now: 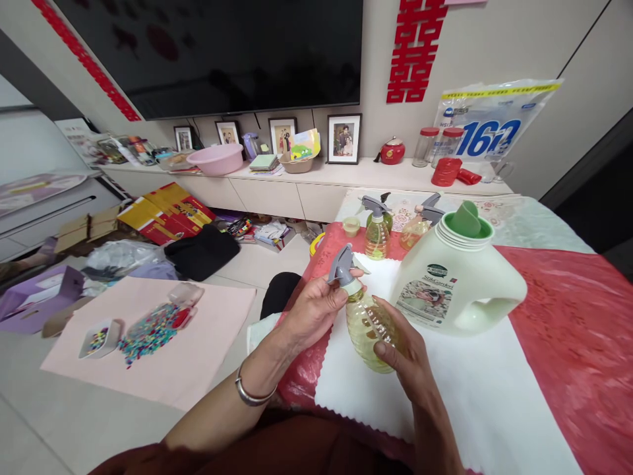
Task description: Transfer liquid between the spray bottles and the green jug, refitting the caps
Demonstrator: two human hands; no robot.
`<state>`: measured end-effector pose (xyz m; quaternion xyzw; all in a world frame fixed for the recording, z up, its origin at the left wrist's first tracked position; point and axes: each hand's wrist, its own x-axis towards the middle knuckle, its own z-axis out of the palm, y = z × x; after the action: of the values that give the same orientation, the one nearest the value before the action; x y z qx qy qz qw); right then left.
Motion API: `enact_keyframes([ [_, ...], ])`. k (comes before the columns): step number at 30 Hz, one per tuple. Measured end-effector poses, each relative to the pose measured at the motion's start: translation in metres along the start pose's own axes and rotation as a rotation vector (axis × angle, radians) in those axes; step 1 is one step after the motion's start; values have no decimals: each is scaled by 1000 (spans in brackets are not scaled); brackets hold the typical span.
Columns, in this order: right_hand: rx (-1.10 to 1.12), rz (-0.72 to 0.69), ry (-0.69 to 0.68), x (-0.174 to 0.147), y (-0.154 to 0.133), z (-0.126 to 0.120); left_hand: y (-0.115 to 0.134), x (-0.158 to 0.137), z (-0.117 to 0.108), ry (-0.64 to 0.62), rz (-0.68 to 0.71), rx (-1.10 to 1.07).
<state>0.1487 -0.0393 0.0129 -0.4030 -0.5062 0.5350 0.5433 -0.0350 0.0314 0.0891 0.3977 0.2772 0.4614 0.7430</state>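
Note:
A clear yellowish spray bottle (363,330) with a grey trigger head (341,265) is held tilted over the white mat (356,399). My left hand (316,307) grips its collar just under the trigger head, thumb and fingers closed round it. Around the ribbed body wraps my right hand (403,349), thumb lying across the front. Just to the right stands a large pale green jug (435,284) with a green cup (467,220) set in its mouth. Behind are more spray bottles, one yellowish (377,239) and another lying tilted (415,231).
A small pale green cap (351,226) sits on the red cloth (558,290) near the back bottles. Along the wall runs a low cabinet (316,191) with photo frames and a pink basin (216,158). Colourful beads (153,333) lie on a pink sheet on the floor.

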Motion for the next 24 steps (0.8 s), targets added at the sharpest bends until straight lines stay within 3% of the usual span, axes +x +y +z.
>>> enact_keyframes([
  [3,14,-4,21,1,3,2,-2,1,2,36,35,-31],
  [9,-190,-67,98,3,10,2,-5,0,7,64,75,-44],
  [17,-447,-274,195,5,9,8,-13,7,6,144,91,-106],
  [24,-407,-242,164,5,11,5,-16,7,-1,127,97,-98],
])
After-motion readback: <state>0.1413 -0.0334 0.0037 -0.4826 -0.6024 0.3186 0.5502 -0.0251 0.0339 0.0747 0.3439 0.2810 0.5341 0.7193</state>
